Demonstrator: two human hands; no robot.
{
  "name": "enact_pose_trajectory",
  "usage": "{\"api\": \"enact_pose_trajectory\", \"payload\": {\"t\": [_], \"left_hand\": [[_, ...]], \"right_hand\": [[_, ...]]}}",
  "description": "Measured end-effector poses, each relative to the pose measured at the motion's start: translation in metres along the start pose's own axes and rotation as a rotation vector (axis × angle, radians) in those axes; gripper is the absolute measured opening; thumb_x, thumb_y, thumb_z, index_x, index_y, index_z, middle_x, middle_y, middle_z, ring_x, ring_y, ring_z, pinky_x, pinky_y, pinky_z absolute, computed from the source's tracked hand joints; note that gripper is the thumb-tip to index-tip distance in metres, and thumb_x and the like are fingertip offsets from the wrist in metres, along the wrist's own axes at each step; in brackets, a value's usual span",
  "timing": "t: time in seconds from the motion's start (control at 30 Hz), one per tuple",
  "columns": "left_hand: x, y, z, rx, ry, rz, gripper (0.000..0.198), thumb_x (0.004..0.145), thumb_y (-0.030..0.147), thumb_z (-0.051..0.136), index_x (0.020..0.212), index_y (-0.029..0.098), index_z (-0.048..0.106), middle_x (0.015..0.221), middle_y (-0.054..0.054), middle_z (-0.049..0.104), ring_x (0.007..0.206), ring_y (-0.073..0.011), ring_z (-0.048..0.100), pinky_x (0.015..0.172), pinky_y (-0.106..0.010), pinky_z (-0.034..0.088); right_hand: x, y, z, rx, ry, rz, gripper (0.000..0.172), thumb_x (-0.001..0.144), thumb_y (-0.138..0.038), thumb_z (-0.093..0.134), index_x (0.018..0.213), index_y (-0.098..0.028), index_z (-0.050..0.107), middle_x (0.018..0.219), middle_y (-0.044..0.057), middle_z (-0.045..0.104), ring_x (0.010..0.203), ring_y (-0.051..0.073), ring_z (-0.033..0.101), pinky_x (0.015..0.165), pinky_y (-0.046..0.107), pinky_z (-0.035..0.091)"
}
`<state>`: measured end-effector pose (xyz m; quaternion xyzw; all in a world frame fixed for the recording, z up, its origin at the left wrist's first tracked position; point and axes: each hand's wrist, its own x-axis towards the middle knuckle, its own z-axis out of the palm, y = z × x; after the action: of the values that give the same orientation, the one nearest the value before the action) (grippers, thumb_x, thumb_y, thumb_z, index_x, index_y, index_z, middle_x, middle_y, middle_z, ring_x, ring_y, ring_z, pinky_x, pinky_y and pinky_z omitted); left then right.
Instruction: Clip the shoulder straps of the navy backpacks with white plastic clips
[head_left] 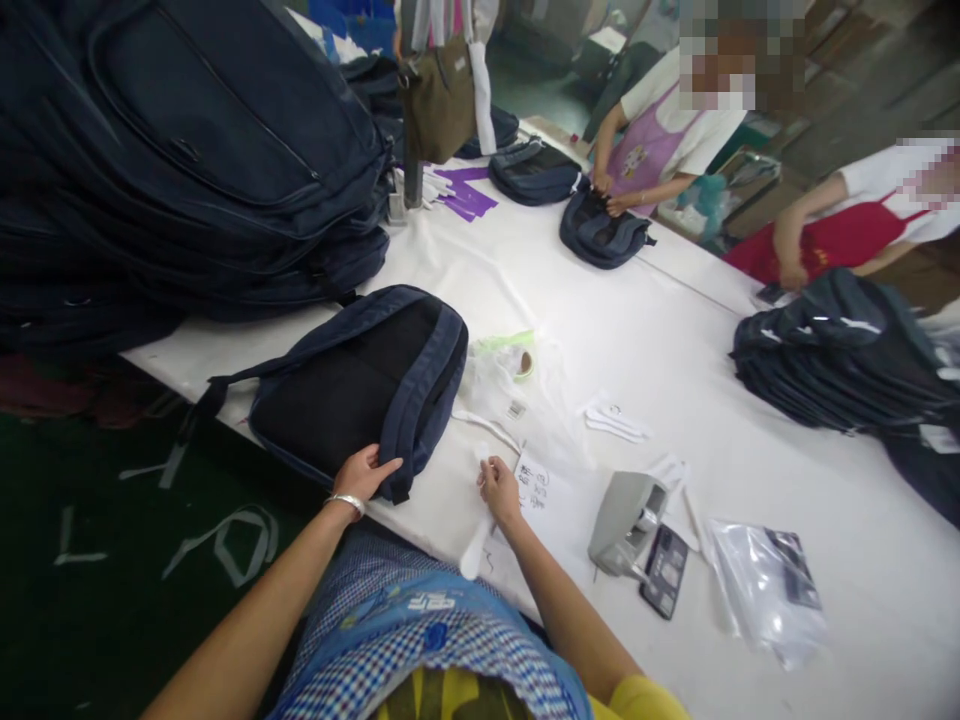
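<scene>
A navy backpack (352, 385) lies back side up on the white table (660, 330) in front of me. My left hand (364, 473) rests on its near corner, fingers closed round the edge of a shoulder strap. My right hand (496, 484) sits just right of the bag, fingers pinched on a small white tag strip (480, 540) that hangs over the table edge. A printed paper tag (534, 487) lies beside that hand.
A tall pile of navy backpacks (187, 150) fills the left. A grey tagging tool (622, 520), a dark card (664, 572) and clear plastic bags (772, 590) lie right of me. Two other people work on bags across the table, beside another stack (840, 350).
</scene>
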<state>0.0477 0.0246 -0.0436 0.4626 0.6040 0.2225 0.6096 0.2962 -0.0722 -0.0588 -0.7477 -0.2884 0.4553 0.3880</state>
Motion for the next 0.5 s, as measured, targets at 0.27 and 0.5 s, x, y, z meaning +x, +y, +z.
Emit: {"api": "enact_pose_trajectory", "payload": {"t": [0.27,0.5], "left_hand": [[0.003,0.012,-0.010,0.000,-0.076,-0.018,0.045,0.062,0.041,0.075,0.096,0.014,0.064,0.102,-0.012,0.071,0.097,-0.0270,0.066,0.091,-0.041,0.051],[0.012,0.035,-0.019,-0.029,-0.165,-0.024,0.037,0.062,0.033,0.076,0.092,0.015,0.065,0.098,-0.011,0.073,0.094,-0.0262,0.067,0.089,-0.040,0.053]], "right_hand": [[0.034,-0.028,-0.001,0.014,0.648,-0.012,0.031,0.086,-0.047,0.032,0.078,-0.021,0.046,0.064,-0.001,0.055,0.057,0.014,0.051,0.058,0.024,0.041],[0.004,-0.015,0.069,0.125,0.343,-0.022,0.024,0.085,-0.044,0.037,0.078,-0.022,0.043,0.080,0.004,0.063,0.080,0.018,0.062,0.080,0.030,0.045]]}}
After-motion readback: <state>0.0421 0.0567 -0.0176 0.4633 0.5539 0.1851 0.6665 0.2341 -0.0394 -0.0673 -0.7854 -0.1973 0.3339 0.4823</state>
